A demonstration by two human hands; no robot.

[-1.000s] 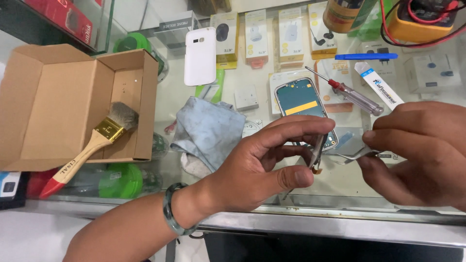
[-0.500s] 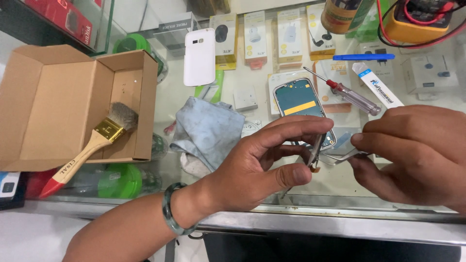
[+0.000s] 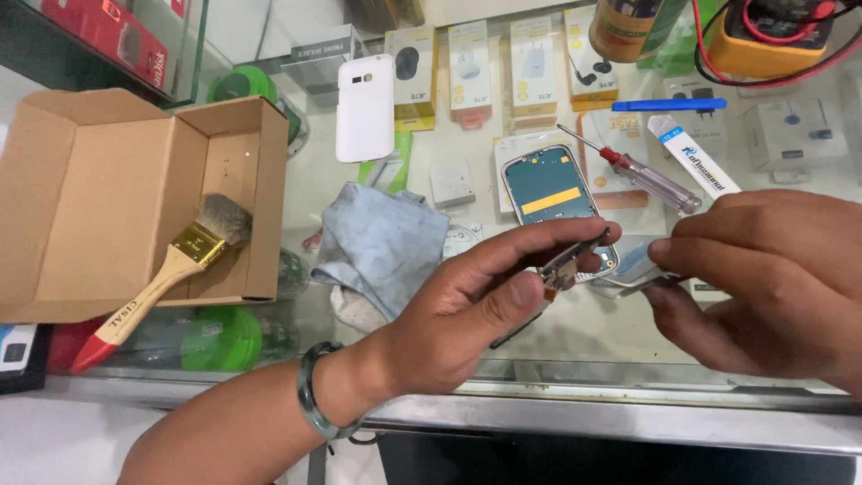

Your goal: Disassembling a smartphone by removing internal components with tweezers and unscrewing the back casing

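The left hand (image 3: 476, 301) pinches a small dark part with a metal end (image 3: 561, 269) between thumb and forefinger, fingers closed on it, just above the glass counter (image 3: 575, 341); the right hand (image 3: 772, 278) meets it from the other side, its fingertips closed on a thin silvery piece (image 3: 639, 280) that touches or nearly touches the part, though what that piece is stays hard to tell. Judging by the layout, the work looks midway: 1 phone frame (image 3: 548, 184) lies opened face up just behind the hands, its white back cover (image 3: 365, 108) set well apart, so the taking apart seems done, while the small part is not yet back in the frame. Near the right hand lie a red-handled screwdriver (image 3: 642, 175) and a white tube (image 3: 691, 157), with a blue pen (image 3: 669, 105) beyond. A crumpled grey cloth (image 3: 382, 247) sits left of the hands, and further left an open cardboard box (image 3: 135, 198) with a wooden paintbrush (image 3: 166, 274) resting across its edge. A yellow meter (image 3: 772, 31) stands at the far corner. Nothing lies between the hands and the frame
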